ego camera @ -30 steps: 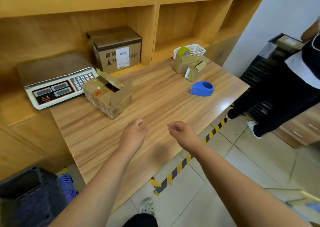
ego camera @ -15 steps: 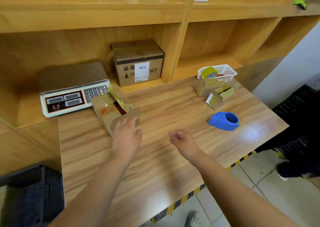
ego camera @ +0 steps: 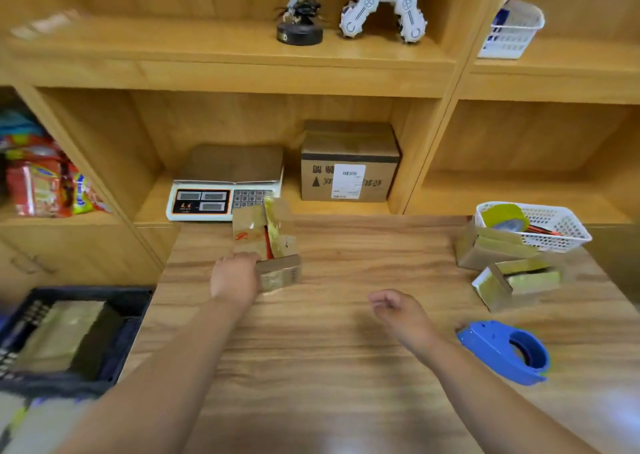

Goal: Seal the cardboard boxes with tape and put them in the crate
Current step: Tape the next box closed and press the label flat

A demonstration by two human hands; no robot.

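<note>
A small cardboard box [ego camera: 277,270] with its flaps open stands on the wooden table [ego camera: 329,367], just in front of the scale. My left hand [ego camera: 235,279] grips its near left corner. Over the table's middle hovers my right hand [ego camera: 398,311], fingers loosely curled and holding nothing. A blue tape dispenser [ego camera: 505,351] lies to the right of that hand. Two more open boxes sit at the far right, one [ego camera: 485,251] behind and one [ego camera: 516,282] nearer. The dark crate [ego camera: 114,298] stands low at the left with a taped box [ego camera: 59,336] inside.
An electronic scale [ego camera: 221,183] and a larger labelled box [ego camera: 349,163] sit on the shelf behind the table. A white basket [ego camera: 554,227] with a yellow-green tape roll [ego camera: 502,216] stands at the far right. Snack packets [ego camera: 45,183] fill the left shelf; figurines stand above.
My left hand reached forward and took hold of the open box. The view swung left and up, bringing the crate into sight. My right hand stayed over the table.
</note>
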